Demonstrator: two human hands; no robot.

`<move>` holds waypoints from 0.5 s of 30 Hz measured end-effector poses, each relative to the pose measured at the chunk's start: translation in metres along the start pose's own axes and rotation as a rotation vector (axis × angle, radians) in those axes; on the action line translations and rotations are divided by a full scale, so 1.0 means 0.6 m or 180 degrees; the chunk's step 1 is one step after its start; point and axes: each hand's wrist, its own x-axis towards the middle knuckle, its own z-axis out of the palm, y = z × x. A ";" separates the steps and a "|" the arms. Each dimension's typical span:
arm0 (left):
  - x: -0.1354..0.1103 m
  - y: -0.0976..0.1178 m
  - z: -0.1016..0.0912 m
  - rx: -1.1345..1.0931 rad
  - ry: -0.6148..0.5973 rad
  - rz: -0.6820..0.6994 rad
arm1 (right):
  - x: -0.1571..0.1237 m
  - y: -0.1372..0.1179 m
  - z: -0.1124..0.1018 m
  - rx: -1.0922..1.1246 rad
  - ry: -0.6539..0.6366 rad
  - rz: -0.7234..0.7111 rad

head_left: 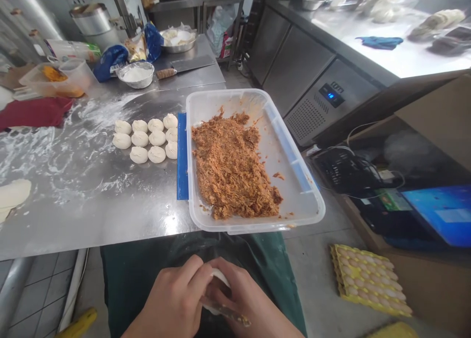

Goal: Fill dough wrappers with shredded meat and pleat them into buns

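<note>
Both hands meet low in front of me, over my dark green apron. My left hand [172,301] and my right hand [246,303] are closed together around a small white piece of dough [220,278], fingers pinched on it. A thin tool with brown filling on it [231,317] lies under the right hand. Just beyond them a clear plastic tub [305,200] of brown shredded filling [231,166] overhangs the steel table's edge. Several filled white dough balls [147,139] sit in rows left of the tub.
The floured steel table [73,191] holds a red cloth [35,111], a flour bowl [137,74], a cleaver [186,65] and a flat dough piece [13,195]. A yellow egg tray [368,279] lies on the floor at right. Steel counters and a cardboard box stand right.
</note>
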 end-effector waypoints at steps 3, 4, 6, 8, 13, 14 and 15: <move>0.001 0.003 0.002 -0.0038 -0.0033 0.0025 | -0.002 -0.002 -0.003 -0.0149 0.0073 0.0148; 0.001 0.003 0.004 0.0054 -0.0022 0.0061 | -0.003 -0.002 -0.004 -0.0275 0.0084 0.0082; 0.000 0.000 0.005 0.0163 0.0015 0.0067 | -0.004 -0.002 -0.009 -0.0331 -0.0022 -0.0076; -0.001 -0.004 0.003 0.0024 0.0081 -0.0049 | -0.004 0.000 -0.015 0.0079 -0.0242 -0.0086; 0.002 -0.010 -0.013 -0.0286 0.0478 -0.0159 | 0.001 0.015 -0.020 0.1474 -0.0442 -0.0047; 0.003 -0.009 -0.015 -0.0258 0.0512 -0.0123 | 0.001 0.018 -0.018 0.1631 -0.0481 -0.0077; 0.004 -0.008 -0.016 -0.0236 0.0526 -0.0092 | 0.002 0.021 -0.015 0.1731 -0.0515 -0.0094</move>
